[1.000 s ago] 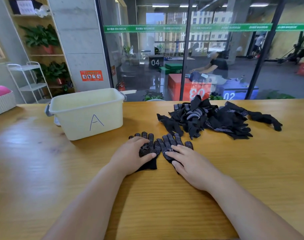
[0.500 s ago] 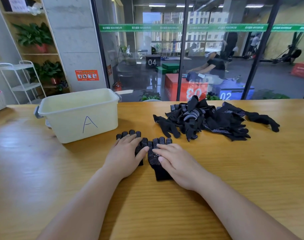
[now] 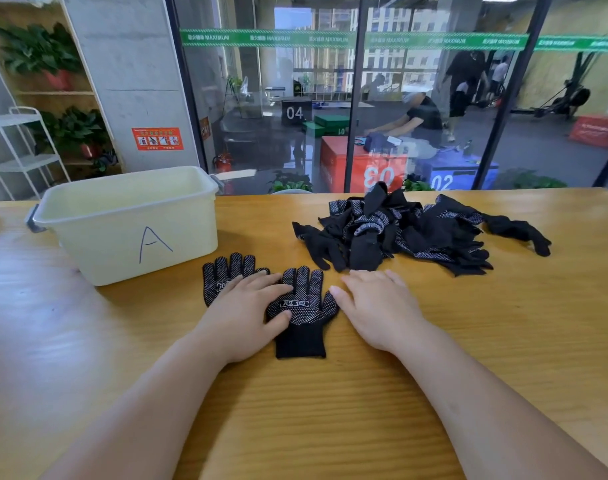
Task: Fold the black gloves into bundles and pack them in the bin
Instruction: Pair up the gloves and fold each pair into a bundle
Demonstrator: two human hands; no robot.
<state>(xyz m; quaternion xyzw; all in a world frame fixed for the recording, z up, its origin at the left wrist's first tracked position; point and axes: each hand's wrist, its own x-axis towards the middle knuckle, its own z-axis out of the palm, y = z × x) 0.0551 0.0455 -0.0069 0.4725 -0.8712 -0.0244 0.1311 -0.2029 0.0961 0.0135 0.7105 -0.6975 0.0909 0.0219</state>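
Two black dotted gloves lie flat on the wooden table, palms up. My left hand (image 3: pixel 248 310) rests flat across the left glove (image 3: pixel 223 275), its thumb touching the right glove (image 3: pixel 304 310). My right hand (image 3: pixel 378 304) lies flat on the table just right of the right glove, fingers straight, holding nothing. A pile of black gloves (image 3: pixel 409 232) sits behind my right hand. The cream bin marked "A" (image 3: pixel 133 233) stands at the back left, and I see nothing inside it.
The wooden table (image 3: pixel 330 410) ends at a glass wall behind the bin and pile. A white rack (image 3: pixel 22 157) and plant shelves stand at the far left. People move beyond the glass.
My right hand slid off the right glove onto the bare table beside it. My left hand stays on the left glove. The right glove now shows in full.
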